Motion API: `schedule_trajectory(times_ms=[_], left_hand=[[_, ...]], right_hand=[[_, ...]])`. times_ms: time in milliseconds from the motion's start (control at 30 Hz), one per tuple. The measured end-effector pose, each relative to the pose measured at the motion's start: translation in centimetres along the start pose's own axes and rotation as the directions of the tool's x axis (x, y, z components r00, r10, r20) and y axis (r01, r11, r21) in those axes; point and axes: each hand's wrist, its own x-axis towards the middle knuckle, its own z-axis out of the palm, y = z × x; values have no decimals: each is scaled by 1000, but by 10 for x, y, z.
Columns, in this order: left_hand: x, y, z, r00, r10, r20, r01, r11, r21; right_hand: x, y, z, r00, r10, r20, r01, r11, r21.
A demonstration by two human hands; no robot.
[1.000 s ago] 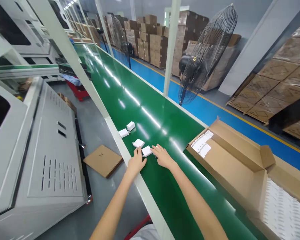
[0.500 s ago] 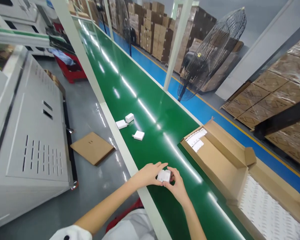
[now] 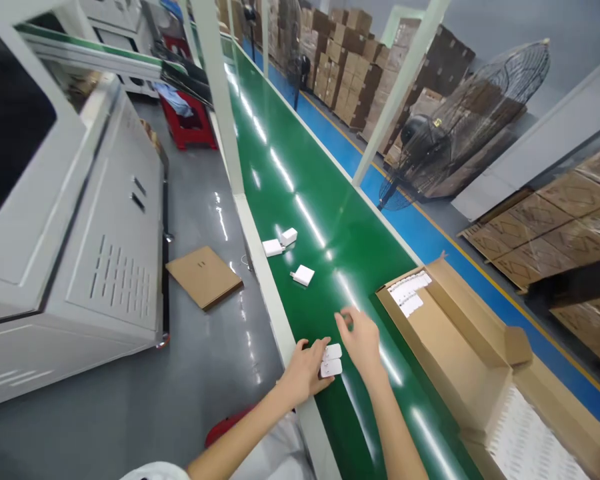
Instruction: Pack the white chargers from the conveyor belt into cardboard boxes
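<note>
My left hand [image 3: 307, 370] is closed around two white plug adapters [image 3: 332, 360] placed side by side, just above or on the green conveyor belt [image 3: 325, 300]. My right hand [image 3: 361, 339] is up and to the right of them, apart from the adapters. Its fingers are loosely curled with a gap between thumb and index, and nothing shows in them. Farther up the belt lie a single white adapter [image 3: 304, 275] with its prongs pointing left, another white adapter [image 3: 273, 247] at the belt's edge, and a white block-shaped adapter [image 3: 289, 236] beside it.
An open cardboard box [image 3: 447, 333], partly lined with white pieces, stands along the belt's right side. A second carton section [image 3: 535, 433] is full of white pieces. Flat cardboard [image 3: 205, 277] lies left on the floor, near a grey machine cabinet [image 3: 115, 227]. A white post [image 3: 400, 93] rises by the belt.
My right hand has let go of the adapters and moved up and away. My left hand keeps hold of them. The whole view has shifted, so things appear farther right.
</note>
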Motion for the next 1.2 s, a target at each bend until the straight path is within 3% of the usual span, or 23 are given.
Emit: schedule_trajectory(times_ms=[67, 100, 167, 233, 400, 500, 700, 800, 867, 967, 1067, 1133, 1200], left_hand=[[7, -15, -17, 998, 53, 21, -53, 998, 14], [10, -22, -25, 997, 75, 30, -76, 997, 25], [15, -31, -38, 996, 91, 25, -92, 995, 49], [19, -39, -46, 998, 64, -24, -62, 996, 63], [26, -58, -50, 972, -23, -236, 25, 1000, 6], [31, -64, -46, 960, -75, -271, 78, 997, 0], [35, -65, -42, 983, -95, -154, 85, 994, -71], [35, -62, -45, 996, -48, -69, 39, 991, -131], [38, -59, -46, 999, -16, -28, 11, 989, -149], [45, -53, -45, 999, 43, 11, -41, 989, -142], [55, -45, -38, 992, 121, 35, -116, 988, -104], [59, -38, -30, 979, 190, 79, -183, 979, -85], [59, -30, -22, 956, 253, 150, -245, 967, -70]], right_hand=[[56, -20, 17, 979, -200, 46, 201, 979, -33], [79, -28, 29, 967, -234, 104, 239, 971, -33], [111, -39, 55, 959, -214, 187, 224, 974, -32], [125, -39, 75, 959, -182, 215, 193, 981, -29], [116, -12, 87, 964, -167, 206, 161, 986, 47], [100, 0, 83, 972, -128, 198, 93, 980, 176], [73, 13, 63, 920, -139, 365, -125, 781, 612], [65, 30, 49, 880, -119, 460, -270, 672, 690], [61, 43, 44, 871, -97, 482, -311, 650, 693], [66, 54, 48, 925, -47, 377, -219, 745, 631], [97, 40, 59, 987, -21, 161, -70, 841, 536], [128, 17, 67, 987, -145, 74, 101, 903, 417], [159, -9, 73, 907, -405, 114, 393, 912, 114]])
